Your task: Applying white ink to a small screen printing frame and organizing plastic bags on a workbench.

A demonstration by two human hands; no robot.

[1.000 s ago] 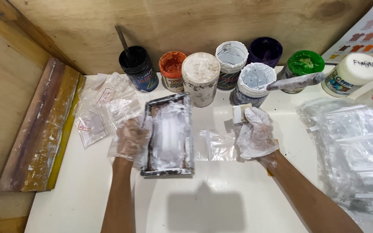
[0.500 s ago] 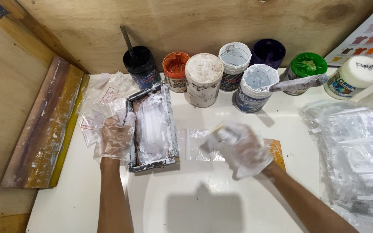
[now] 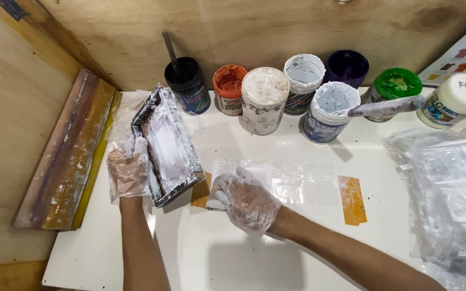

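Between two gloved hands, a paint-smeared small screen frame (image 3: 166, 144) stands tilted up off the white table (image 3: 136, 253).
Left hand (image 3: 128, 171) grips the frame's near edge; right hand (image 3: 247, 199), just beside it, presses flat on a clear plastic bag (image 3: 276, 180). Beyond both hands stand open paint jars (image 3: 265, 97); a wooden squeegee (image 3: 66, 156) lies outside the left.

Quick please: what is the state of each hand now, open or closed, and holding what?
Left hand: closed on the edge of the small screen frame, tilted up.
Right hand: pressed on the clear plastic bag; its grip cannot be told.
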